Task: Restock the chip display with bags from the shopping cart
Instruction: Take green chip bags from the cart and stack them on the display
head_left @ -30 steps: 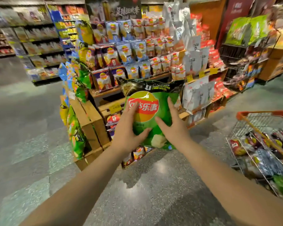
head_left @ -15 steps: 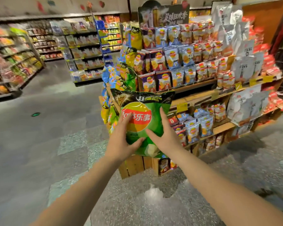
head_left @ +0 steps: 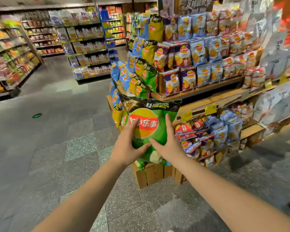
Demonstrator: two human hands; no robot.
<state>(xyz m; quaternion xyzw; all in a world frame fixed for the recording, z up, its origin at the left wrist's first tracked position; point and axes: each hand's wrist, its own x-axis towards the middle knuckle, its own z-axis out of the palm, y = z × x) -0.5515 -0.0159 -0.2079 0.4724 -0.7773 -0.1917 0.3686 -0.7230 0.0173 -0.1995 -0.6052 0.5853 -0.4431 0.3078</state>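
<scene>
I hold a large green chip bag (head_left: 151,118) with a black top upright in front of me. My left hand (head_left: 129,146) grips its lower left side, thumb across the front. My right hand (head_left: 169,146) grips its lower right side, fingers up along the edge. The bag is just in front of the left corner of the tiered wooden chip display (head_left: 199,91), near green and yellow bags (head_left: 146,76) hung on that corner. The shopping cart is out of view.
Blue, purple and red chip bags (head_left: 197,52) fill the display's shelves. A wooden crate base (head_left: 149,174) stands on the floor below the bag. Store shelving (head_left: 87,44) runs at the back and the left. Grey tiled floor (head_left: 57,148) stretches to my left.
The view has swung left and closer to the display's corner. The cart has left the frame. The bag stays in both hands and now sits nearer the corner.
</scene>
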